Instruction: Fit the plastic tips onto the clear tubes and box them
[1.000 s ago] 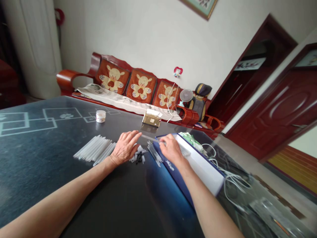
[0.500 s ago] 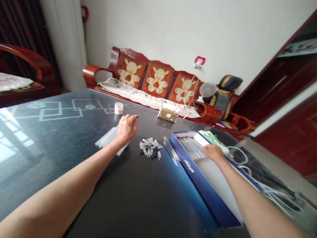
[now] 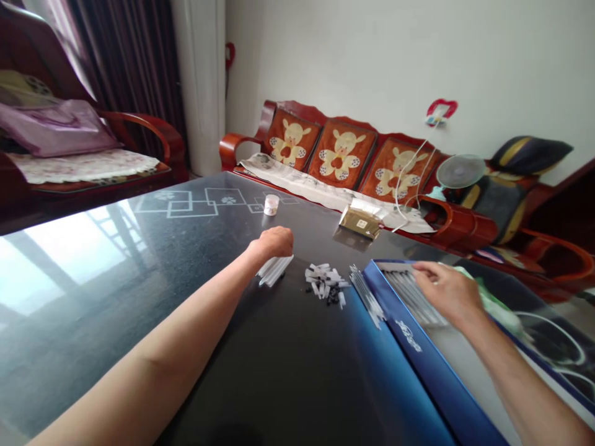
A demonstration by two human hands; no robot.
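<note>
My left hand point(image 3: 277, 240) is closed, fingers curled down, over the far end of a bundle of clear thin tubes point(image 3: 274, 270) on the dark table. Its fingertips are hidden, so I cannot see what they hold. My right hand point(image 3: 450, 292) reaches over the far end of a long blue box point(image 3: 418, 365), thumb and fingers drawn together. Slim clear sticks point(image 3: 409, 296) lie side by side in that box, partly under the hand. A heap of small white and black caps point(image 3: 324, 280) sits between the hands. More thin sticks point(image 3: 367, 297) lie along the box's left side.
A small white tub point(image 3: 271, 205) and a gold tissue box point(image 3: 360, 222) stand farther back on the table point(image 3: 260, 365). Green-white plastic point(image 3: 497, 306) and white cables point(image 3: 558, 328) lie right of the blue box. A wooden sofa point(image 3: 348, 155) is behind.
The view has turned left, so the scene sits farther right. My left hand has drawn back slightly over the tubes. My right hand has shifted left over the box's far end.
</note>
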